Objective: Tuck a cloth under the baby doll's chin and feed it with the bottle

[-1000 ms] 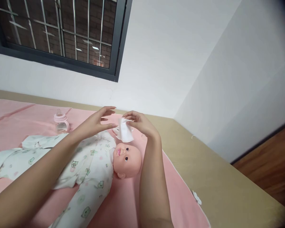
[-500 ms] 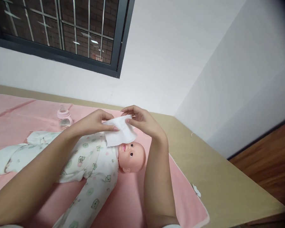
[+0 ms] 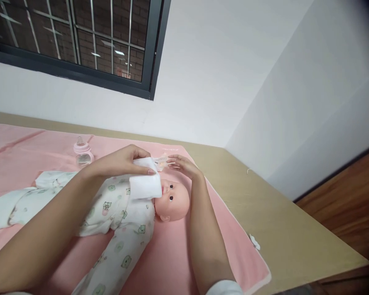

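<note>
My left hand (image 3: 126,162) pinches a folded white wipe (image 3: 145,186) between thumb and fingers. The wipe hangs over the chest and chin of a baby doll (image 3: 174,200), covering part of its mouth. The doll lies on its back in a white patterned sleepsuit (image 3: 119,219), head toward the right. My right hand (image 3: 184,165) is empty, its fingers stretched out and apart above the doll's head. Close to those fingertips lies a small packet with pale printing (image 3: 161,163), partly hidden behind the wipe; whether they touch it I cannot tell.
A pink baby bottle (image 3: 83,152) stands on the pink blanket (image 3: 233,246) at the back left. The blanket covers much of a wooden table (image 3: 295,237). A small white object (image 3: 254,241) lies by the blanket's right edge. Behind are a white wall and a barred window (image 3: 110,41).
My right hand has let go of the wipe and moved a little down and right, opening. The wipe, still in my left hand, now hangs lower and further left. The packet has come into sight.
</note>
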Available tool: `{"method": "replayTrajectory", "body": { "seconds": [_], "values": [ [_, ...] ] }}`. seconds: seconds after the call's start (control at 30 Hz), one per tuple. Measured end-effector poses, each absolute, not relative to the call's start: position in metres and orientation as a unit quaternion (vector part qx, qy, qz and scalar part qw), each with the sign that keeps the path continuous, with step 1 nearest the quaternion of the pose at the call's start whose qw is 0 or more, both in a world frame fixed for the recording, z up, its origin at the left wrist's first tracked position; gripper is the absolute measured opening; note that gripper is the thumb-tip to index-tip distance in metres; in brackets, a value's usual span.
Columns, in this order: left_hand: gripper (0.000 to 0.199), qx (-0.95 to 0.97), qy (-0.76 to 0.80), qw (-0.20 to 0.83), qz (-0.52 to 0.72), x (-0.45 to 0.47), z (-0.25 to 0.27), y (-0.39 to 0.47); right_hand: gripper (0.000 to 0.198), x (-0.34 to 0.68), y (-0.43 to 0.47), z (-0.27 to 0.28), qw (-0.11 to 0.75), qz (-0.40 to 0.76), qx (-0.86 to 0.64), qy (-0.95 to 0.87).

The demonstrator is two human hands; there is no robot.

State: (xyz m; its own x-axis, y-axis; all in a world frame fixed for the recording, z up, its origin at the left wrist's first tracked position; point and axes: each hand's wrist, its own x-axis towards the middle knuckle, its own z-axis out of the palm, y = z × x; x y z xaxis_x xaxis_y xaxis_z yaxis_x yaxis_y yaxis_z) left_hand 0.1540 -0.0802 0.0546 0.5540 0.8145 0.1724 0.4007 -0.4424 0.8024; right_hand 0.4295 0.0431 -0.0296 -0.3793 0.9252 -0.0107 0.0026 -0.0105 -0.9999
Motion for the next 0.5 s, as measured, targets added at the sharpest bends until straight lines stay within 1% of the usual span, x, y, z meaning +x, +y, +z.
{"method": "replayTrajectory", "body": {
  "seconds": [0.1,0.2,0.3,0.4,0.5],
  "values": [
    [0.032,0.831,0.358,0.357,0.232,0.162,0.045,-0.074,0.027,0.43,0.052,-0.068,0.387,0.646,-0.408,-0.516],
    [0.03,0.856,0.355,0.326,0.19,0.171,0.034,-0.07,0.025,0.429,0.059,-0.091,0.402,0.662,-0.415,-0.477],
    [0.031,0.868,0.363,0.3,0.156,0.181,0.028,-0.07,0.026,0.428,0.064,-0.099,0.431,0.663,-0.402,-0.462],
    [0.034,0.871,0.373,0.289,0.139,0.188,0.025,-0.071,0.021,0.428,0.068,-0.101,0.442,0.659,-0.398,-0.461],
    [0.031,0.868,0.383,0.286,0.136,0.192,0.024,-0.073,0.018,0.428,0.07,-0.103,0.451,0.659,-0.397,-0.451]
  ]
}}
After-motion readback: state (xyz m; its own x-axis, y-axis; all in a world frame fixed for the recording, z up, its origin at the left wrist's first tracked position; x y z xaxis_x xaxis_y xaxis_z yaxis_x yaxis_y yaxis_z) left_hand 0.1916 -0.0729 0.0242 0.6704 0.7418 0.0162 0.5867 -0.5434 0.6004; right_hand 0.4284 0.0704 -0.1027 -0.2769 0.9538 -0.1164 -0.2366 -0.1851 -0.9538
